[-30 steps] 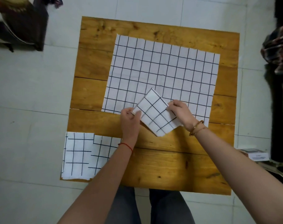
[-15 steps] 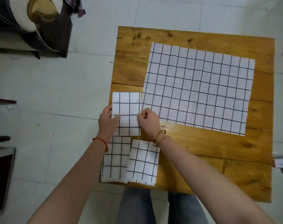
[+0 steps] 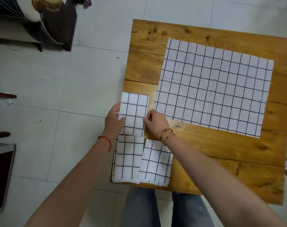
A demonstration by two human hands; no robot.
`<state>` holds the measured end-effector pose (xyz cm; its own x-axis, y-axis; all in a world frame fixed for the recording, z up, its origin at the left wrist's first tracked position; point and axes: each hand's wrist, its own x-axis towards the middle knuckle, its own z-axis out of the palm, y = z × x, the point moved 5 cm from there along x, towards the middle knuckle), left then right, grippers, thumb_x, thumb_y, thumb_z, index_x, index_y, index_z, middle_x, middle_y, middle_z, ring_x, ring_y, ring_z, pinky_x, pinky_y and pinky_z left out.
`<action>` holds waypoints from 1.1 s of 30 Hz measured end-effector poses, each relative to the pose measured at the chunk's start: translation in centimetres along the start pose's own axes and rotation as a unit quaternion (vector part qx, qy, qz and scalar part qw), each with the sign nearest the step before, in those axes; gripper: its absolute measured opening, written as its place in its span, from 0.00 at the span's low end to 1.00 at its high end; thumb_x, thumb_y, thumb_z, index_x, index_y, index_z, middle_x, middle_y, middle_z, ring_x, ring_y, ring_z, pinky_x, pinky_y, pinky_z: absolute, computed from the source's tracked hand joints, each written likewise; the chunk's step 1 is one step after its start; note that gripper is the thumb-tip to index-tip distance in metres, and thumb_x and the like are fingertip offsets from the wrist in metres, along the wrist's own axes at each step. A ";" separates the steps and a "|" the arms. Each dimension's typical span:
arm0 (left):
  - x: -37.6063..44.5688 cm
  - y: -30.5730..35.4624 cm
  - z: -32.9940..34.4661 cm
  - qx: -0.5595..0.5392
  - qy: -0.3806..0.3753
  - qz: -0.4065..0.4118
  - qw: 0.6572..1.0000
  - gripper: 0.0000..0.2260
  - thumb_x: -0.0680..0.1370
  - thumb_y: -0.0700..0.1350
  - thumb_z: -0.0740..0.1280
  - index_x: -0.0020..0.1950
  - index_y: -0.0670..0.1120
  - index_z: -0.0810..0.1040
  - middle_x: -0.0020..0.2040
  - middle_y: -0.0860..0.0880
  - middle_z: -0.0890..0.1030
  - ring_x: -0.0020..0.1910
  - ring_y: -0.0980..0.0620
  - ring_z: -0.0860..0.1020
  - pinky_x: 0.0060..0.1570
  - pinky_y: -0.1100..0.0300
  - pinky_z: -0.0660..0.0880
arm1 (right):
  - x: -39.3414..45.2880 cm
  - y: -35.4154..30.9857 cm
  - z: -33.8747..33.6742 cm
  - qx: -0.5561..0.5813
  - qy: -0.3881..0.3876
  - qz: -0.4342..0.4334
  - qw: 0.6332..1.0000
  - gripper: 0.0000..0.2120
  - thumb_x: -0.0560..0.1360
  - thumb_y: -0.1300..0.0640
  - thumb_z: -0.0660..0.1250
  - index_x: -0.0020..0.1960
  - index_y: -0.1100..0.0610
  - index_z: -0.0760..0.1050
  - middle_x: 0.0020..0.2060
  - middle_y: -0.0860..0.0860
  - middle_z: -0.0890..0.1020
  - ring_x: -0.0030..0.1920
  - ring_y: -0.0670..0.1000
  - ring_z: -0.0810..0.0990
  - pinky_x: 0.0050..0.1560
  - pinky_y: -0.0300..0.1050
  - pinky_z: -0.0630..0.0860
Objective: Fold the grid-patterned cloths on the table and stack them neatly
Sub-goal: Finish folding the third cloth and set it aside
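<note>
A folded white cloth with a black grid [image 3: 134, 112] lies at the left edge of the wooden table [image 3: 221, 153]. My left hand [image 3: 114, 121] grips its left edge and my right hand [image 3: 156, 122] pinches its right edge. Just below it lie two more folded grid cloths, one on the left [image 3: 128, 158] and one on the right [image 3: 156, 164], side by side at the table's near left corner. A large unfolded grid cloth [image 3: 215, 86] lies flat over the far right part of the table.
Bare wood shows along the table's near right side and far left corner. A dark piece of furniture with a round white and gold object [image 3: 46, 12] stands on the tiled floor at the far left. My legs [image 3: 156, 208] are under the near edge.
The folded cloth went from the table's middle, where it was held tilted, to the left edge above the two folded ones, squared up. The view also shifted left.
</note>
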<state>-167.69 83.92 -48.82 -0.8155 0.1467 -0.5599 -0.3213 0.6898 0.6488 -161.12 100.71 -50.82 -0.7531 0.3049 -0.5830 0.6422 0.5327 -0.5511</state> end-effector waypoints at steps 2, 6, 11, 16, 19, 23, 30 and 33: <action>-0.1 -0.1 0.0 0.014 0.011 0.015 1.000 0.26 0.76 0.34 0.63 0.74 0.47 0.65 0.68 0.45 0.71 0.63 0.47 0.72 0.60 0.57 0.72 | -0.2 0.3 -0.9 0.006 0.039 -0.003 0.999 0.05 0.75 0.55 0.64 0.45 0.57 0.72 0.40 0.52 0.79 0.42 0.53 0.78 0.42 0.50 0.78; -0.4 -0.2 -0.1 0.053 0.071 0.066 0.994 0.25 0.74 0.33 0.64 0.71 0.45 0.68 0.65 0.44 0.71 0.63 0.45 0.71 0.64 0.49 0.72 | -0.5 2.0 -4.0 -0.018 0.152 -0.004 0.988 0.05 0.75 0.56 0.65 0.47 0.55 0.69 0.44 0.51 0.76 0.44 0.52 0.75 0.42 0.50 0.76; -1.3 2.2 2.1 0.133 0.065 0.177 0.973 0.22 0.73 0.32 0.63 0.67 0.44 0.73 0.63 0.46 0.75 0.62 0.47 0.71 0.63 0.56 0.70 | 0.2 4.6 -5.9 -0.090 0.156 0.012 0.984 0.13 0.74 0.54 0.69 0.54 0.58 0.69 0.50 0.55 0.75 0.51 0.55 0.74 0.52 0.49 0.74; -1.6 4.3 5.7 0.173 0.029 0.247 0.953 0.21 0.71 0.31 0.63 0.63 0.44 0.76 0.58 0.48 0.78 0.58 0.49 0.74 0.59 0.54 0.74 | 0.6 6.3 -5.9 -0.124 0.133 0.011 0.983 0.12 0.75 0.55 0.68 0.54 0.59 0.71 0.50 0.55 0.76 0.51 0.55 0.74 0.52 0.50 0.74; -2.0 5.5 7.3 0.201 0.012 0.272 0.941 0.21 0.70 0.31 0.63 0.62 0.45 0.76 0.57 0.49 0.78 0.58 0.49 0.74 0.58 0.50 0.74 | 0.7 7.0 -6.0 -0.125 0.125 -0.001 0.984 0.06 0.77 0.57 0.65 0.51 0.59 0.73 0.49 0.55 0.77 0.51 0.56 0.75 0.53 0.50 0.73; -2.8 7.8 8.8 0.230 -0.006 0.294 0.928 0.26 0.70 0.28 0.61 0.67 0.46 0.72 0.61 0.49 0.75 0.62 0.49 0.70 0.61 0.51 0.72 | -0.2 8.8 -7.7 -0.002 0.105 -0.003 0.995 0.03 0.76 0.60 0.66 0.45 0.57 0.73 0.44 0.52 0.77 0.45 0.52 0.75 0.49 0.46 0.74; -4.6 14.1 10.7 0.293 -0.002 0.356 0.888 0.38 0.69 0.28 0.65 0.76 0.52 0.61 0.71 0.46 0.65 0.70 0.45 0.63 0.66 0.49 0.69 | -5.0 10.2 -13.2 0.208 -0.104 -0.077 0.970 0.12 0.75 0.64 0.68 0.39 0.51 0.70 0.34 0.53 0.75 0.29 0.49 0.72 0.34 0.42 0.72; -6.4 17.5 11.3 0.259 -0.016 0.378 0.889 0.28 0.70 0.34 0.67 0.68 0.53 0.71 0.69 0.49 0.67 0.69 0.47 0.63 0.66 0.50 0.67 | -7.6 10.9 -16.8 0.165 -0.124 -0.102 0.973 0.10 0.75 0.63 0.69 0.40 0.51 0.72 0.36 0.54 0.77 0.34 0.49 0.74 0.37 0.46 0.75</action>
<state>-162.66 103.06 -39.69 -0.6881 0.7207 -0.0848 0.5833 0.6189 0.5261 -150.83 117.48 -42.38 -0.8382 -0.0018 -0.5453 0.5250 0.2679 -0.8078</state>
